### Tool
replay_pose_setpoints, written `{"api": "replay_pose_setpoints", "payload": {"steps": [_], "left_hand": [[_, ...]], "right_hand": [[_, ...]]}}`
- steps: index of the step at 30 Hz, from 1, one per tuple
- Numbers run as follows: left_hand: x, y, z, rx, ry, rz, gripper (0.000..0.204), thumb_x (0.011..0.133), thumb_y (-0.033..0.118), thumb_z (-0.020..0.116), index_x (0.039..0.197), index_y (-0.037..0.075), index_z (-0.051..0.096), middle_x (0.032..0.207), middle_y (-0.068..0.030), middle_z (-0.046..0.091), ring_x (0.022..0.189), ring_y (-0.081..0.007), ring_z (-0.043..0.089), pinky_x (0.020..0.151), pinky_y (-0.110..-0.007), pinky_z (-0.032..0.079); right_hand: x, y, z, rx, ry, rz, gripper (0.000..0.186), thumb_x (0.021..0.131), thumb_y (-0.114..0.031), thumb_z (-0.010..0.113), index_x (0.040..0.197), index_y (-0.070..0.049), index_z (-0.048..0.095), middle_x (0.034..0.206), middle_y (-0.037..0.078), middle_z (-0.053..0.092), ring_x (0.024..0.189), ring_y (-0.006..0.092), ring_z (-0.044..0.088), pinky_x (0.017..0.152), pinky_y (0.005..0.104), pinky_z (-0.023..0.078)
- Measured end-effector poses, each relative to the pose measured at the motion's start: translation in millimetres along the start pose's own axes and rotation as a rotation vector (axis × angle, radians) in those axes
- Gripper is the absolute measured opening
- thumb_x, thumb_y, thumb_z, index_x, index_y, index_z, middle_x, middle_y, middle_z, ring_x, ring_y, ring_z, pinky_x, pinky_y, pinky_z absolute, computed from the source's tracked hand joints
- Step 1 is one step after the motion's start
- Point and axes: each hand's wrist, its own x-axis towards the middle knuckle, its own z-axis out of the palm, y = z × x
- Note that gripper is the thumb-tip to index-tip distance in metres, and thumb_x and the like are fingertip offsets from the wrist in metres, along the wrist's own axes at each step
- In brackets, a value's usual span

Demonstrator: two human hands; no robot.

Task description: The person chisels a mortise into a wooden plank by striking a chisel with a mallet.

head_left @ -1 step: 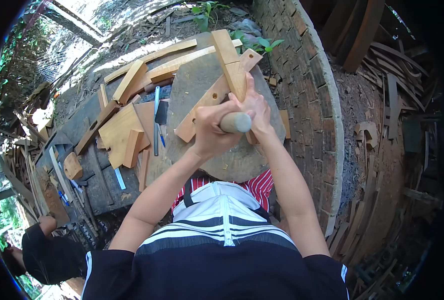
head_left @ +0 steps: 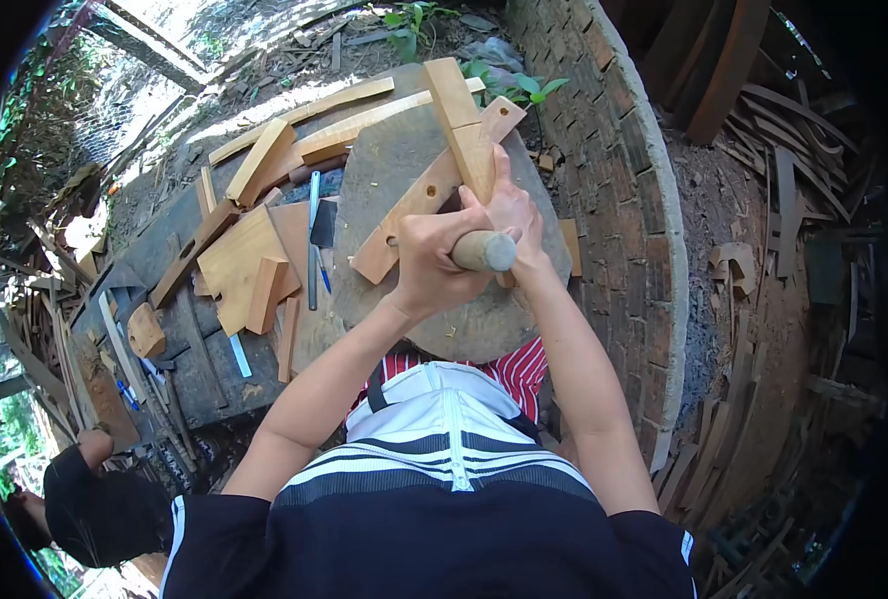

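While the left hand [head_left: 428, 255] in the head view grips a pale, round wooden handle [head_left: 484, 251], the right hand [head_left: 514, 213] clasps a tan wooden bar [head_left: 453, 98] crossing a brown, holed wooden strip [head_left: 416, 204] on a grey, rounded slab [head_left: 379, 150]; best keep the bar pinned, fingers clear.

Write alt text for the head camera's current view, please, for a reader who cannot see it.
A person's left grip holds a round wooden handle, and the right grip rests against a wooden bar that crosses a holed plank on a grey, round-edged work surface. Cut wood lies to the left; a brick wall stands on the right.
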Motion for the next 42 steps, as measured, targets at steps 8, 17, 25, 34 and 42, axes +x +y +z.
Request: {"api": "replay_pose_setpoints", "payload": {"steps": [8,17,25,34,42], "left_hand": [[45.0,-50.3,-78.2,-0.694,0.464,-0.403,0.027,0.092,0.018,0.065,0.072,0.013,0.048,0.05,0.0048,0.035,0.039,-0.0055,0.03,0.04,-0.024,0.027],[29.9,-34.9,-58.7,-0.454,0.118,-0.281,0.029,0.088,0.015,0.069,0.066,0.011,0.051,0.053,0.0047,0.045,0.043,-0.0039,0.038,0.04,-0.023,0.029],[52.5,-56.9,-83.8,-0.849,0.1,-0.413,0.035,0.09,0.02,0.065,0.062,0.015,0.045,0.049,0.0071,0.037,0.039,-0.004,0.032,0.039,-0.022,0.026],[1.8,-104.1,-159.3,-1.15,0.805,-0.408,0.031,0.096,0.032,0.057,0.072,0.015,0.048,0.053,0.0035,0.036,0.045,-0.0097,0.034,0.051,-0.027,0.035],[14.2,-45.0,-98.1,-0.741,0.658,-0.172,0.018,0.101,0.024,0.05,0.106,0.008,0.045,0.082,-0.0054,0.05,0.075,-0.0149,0.049,0.078,-0.034,0.045]], "right_hand": [[1.1,-10.0,2.5,-0.044,0.021,0.008,0.081,0.083,-0.045,0.064,0.149,-0.021,0.023,0.104,0.029,0.067,0.098,0.0472,0.064,0.086,0.0534,0.05],[-4.5,-4.0,10.9,-0.011,0.033,-0.002,0.081,0.084,-0.042,0.062,0.149,-0.022,0.019,0.102,0.029,0.067,0.096,0.0475,0.065,0.085,0.0549,0.05],[-3.7,-4.3,6.9,-0.022,0.04,0.047,0.078,0.084,-0.044,0.062,0.147,-0.02,0.022,0.103,0.028,0.067,0.098,0.0466,0.065,0.086,0.0542,0.05],[-3.2,-2.7,9.3,-0.014,0.038,0.04,0.078,0.084,-0.044,0.062,0.147,-0.021,0.022,0.103,0.028,0.067,0.098,0.0474,0.064,0.086,0.0544,0.05],[-3.6,-5.5,13.5,-0.022,0.028,0.052,0.078,0.085,-0.045,0.062,0.147,-0.022,0.021,0.104,0.03,0.066,0.099,0.0486,0.064,0.085,0.0544,0.05]]}}
